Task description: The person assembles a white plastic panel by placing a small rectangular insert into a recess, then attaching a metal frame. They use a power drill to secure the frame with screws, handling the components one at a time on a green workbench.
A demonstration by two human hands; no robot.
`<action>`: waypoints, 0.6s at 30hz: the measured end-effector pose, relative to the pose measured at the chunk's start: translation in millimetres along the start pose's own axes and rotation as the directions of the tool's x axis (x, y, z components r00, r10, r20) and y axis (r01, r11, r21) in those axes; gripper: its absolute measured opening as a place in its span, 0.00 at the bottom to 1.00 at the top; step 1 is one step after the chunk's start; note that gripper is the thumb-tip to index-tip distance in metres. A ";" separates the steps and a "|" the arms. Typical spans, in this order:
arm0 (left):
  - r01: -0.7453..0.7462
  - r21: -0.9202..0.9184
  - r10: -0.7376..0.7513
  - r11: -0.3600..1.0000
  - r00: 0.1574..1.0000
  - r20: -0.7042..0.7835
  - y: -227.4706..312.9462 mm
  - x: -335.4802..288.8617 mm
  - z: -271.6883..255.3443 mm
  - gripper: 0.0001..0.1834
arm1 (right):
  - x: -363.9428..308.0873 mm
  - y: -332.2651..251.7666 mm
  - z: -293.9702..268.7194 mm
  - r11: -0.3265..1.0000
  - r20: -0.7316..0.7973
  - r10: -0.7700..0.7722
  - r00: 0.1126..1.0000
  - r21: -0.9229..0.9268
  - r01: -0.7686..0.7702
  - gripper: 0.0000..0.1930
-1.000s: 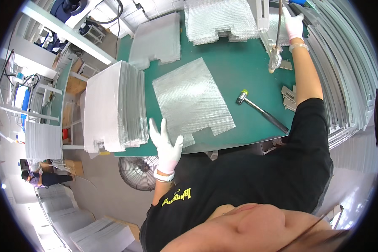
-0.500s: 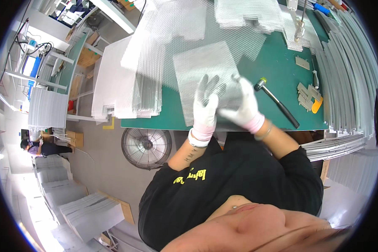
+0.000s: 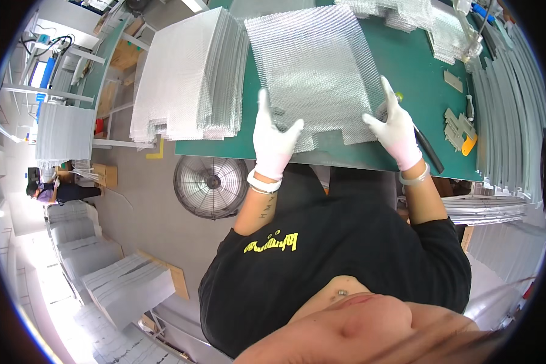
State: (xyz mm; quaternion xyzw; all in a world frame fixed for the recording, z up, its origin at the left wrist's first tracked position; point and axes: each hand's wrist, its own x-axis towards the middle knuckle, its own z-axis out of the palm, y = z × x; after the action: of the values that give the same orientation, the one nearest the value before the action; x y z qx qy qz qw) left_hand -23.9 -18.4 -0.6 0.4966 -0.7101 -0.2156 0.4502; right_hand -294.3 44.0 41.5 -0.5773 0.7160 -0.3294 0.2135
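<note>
Thin silvery mesh sheets [image 3: 321,67], overlapping and notched along the near edge, lie in front of me on the green table. My left hand [image 3: 272,138], in a white glove with dark-coated fingers, is at their left edge, thumb spread from the fingers. On the opposite edge is my right hand [image 3: 400,134], also gloved, its thumb and fingers apart around the corner. Both palms face inward, close to the mesh; whether they touch it is hard to tell. Beside my right hand, a hammer's black handle [image 3: 429,150] shows, its head mostly hidden.
A tall stack of mesh sheets [image 3: 185,79] stands on the left. Small metal plates [image 3: 458,130], an orange-handled tool [image 3: 468,144] and a screwdriver [image 3: 469,108] lie right. Long grey strips [image 3: 515,115] fill the right side. A floor fan [image 3: 212,182] stands below; another person [image 3: 54,188] is far left.
My hands have moved apart to opposite sides of the mesh. The sheets at the far left no longer overlap the stack, and a larger notched piece now lies before me.
</note>
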 end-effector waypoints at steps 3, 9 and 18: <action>0.021 0.250 -0.054 0.968 0.991 0.125 0.4 2.8 0.2 0.51 | 5.6 15.3 13.4 0.999 0.008 -0.004 1.000 -0.047 0.004 0.47; 0.054 0.452 -0.168 0.890 0.962 0.217 -20.9 3.8 10.5 0.49 | 8.7 35.5 45.5 0.983 0.029 0.015 0.999 -0.185 -0.009 0.46; 0.038 0.392 -0.135 0.919 0.965 0.223 -29.4 -3.3 8.6 0.47 | 6.9 49.0 50.3 0.983 0.032 -0.061 0.998 -0.171 0.065 0.43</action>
State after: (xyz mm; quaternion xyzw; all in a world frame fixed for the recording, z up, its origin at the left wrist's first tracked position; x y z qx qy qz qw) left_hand -15.9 -28.7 -28.4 0.5757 -0.7659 -0.1518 0.2429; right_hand -295.0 31.7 -28.0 -0.6202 0.7202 -0.2653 0.1618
